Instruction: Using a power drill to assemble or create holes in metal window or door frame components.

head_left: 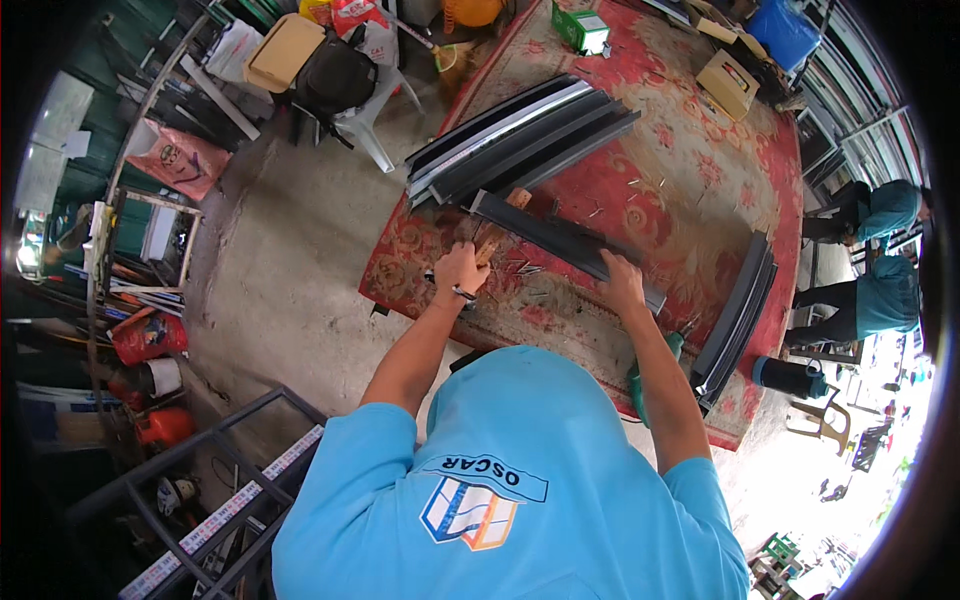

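Note:
My right hand [622, 282] grips the near right end of a long dark metal profile [550, 235], which slants across the red patterned carpet [690, 190]. Under the profile's far left end lies a rough wooden block [492, 240]. My left hand [460, 272] is closed at the block's near end, and a dark bit sticks out beside the fingers; what it holds is mostly hidden. A bracelet or watch [463, 293] circles that wrist. Partly behind my right forearm is a green power tool [640, 388].
Stacked dark profiles [530, 140] lie beyond my hands, and another bundle [735, 315] lies at right near a dark bottle [790, 377]. A plastic chair [375, 115] with a bag stands far left. A metal frame [210, 480] is at lower left. People stand at far right.

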`<state>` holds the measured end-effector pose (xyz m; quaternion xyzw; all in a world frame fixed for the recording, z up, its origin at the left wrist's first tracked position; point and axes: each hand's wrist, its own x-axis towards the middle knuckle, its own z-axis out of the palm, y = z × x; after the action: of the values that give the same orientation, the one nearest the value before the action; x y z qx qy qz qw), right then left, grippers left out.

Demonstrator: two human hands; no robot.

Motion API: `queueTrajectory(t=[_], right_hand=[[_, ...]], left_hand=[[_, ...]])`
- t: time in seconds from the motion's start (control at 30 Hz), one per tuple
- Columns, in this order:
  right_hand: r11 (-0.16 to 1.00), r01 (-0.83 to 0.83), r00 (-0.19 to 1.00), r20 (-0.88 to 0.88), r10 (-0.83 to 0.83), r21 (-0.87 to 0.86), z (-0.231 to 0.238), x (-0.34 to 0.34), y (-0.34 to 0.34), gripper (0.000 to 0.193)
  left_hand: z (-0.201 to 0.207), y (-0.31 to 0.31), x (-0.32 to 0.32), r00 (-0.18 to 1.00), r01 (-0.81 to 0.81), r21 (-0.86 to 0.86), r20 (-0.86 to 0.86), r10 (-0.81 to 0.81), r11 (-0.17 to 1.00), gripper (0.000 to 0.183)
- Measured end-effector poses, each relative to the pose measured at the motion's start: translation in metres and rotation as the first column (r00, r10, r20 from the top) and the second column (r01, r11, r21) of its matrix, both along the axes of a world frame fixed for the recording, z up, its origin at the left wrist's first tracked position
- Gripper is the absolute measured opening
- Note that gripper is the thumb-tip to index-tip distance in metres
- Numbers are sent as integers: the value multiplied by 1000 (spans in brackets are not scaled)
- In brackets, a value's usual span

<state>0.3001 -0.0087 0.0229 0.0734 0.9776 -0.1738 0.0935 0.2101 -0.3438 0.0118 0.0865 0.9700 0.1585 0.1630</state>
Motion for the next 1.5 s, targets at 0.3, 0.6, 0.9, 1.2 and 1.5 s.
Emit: queueTrajectory(t=[0.3,0.6,0.9,1.2,1.5], right_hand=[[994,-111,988,-104,110,-5,31,18,-10,75],[972,-188,934,333,132,142,-6,12,-30,88],[986,-108,947,314,62,129,1,17,-33,84],[992,-51,935,355,7,114,11,13,-30,81],[1000,0,979,-205,5,21,53,32,-39,78]], left_hand=[[-6,-56,69,999,-27,157,-34,33,987,47],[-39,-60,91,992,-101,155,-65,112,983,54],[-35,-45,82,978,-126,211,-138,157,969,42],[-17,-46,75,990,-134,74,-29,136,988,51],[-4,-168,18,742,-668,653,549,384,357,48]])
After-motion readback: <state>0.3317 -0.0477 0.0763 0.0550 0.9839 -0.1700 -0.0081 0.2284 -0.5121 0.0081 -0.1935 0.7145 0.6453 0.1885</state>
